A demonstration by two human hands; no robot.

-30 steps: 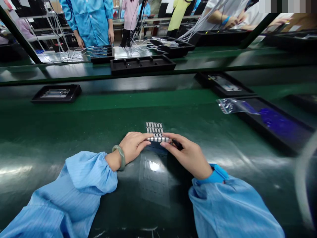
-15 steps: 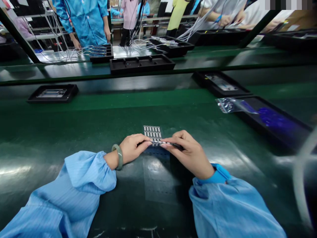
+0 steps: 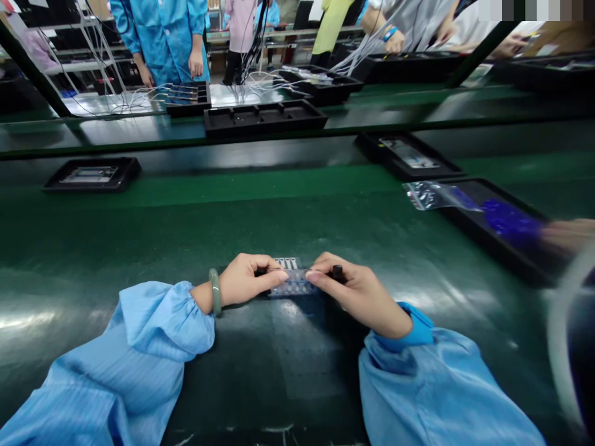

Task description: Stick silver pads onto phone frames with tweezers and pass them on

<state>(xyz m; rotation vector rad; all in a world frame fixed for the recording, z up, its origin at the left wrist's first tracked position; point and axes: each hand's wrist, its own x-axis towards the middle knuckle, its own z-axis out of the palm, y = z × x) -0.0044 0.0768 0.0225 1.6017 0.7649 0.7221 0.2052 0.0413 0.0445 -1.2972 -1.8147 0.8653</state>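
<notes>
- The left hand [image 3: 251, 279] pinches the left edge of the clear sheet [image 3: 292, 285] between thumb and fingers, closed narrowly.
- The right hand [image 3: 357, 285] grasps the right edge in the same manner; a black object [image 3: 338, 271] sits also within its fingers.
- The clear sheet is between both hands; few pale pieces [image 3: 287, 263] show just beyond it, and whether they belong to it I cannot tell.
- Both forearms, in blue sleeves [image 3: 153, 322], come from the near side of the clear sheet, fingertips turned inward toward each other.
- Nearer to the person than the clear sheet, a translucent film [image 3: 309, 359] lies flat on the green table [image 3: 209, 223].
- Beyond the clear sheet, the table runs wide until the raised ledge [image 3: 153, 130], so there is room to move forward.
- Well to its right, the edge of a large black tray [image 3: 488, 244] limits the room; another person's blurred hand [image 3: 569, 234] is near the blue material [image 3: 511, 222] there.
- Far to its left, beyond, lies a small black tray [image 3: 124, 176].
</notes>
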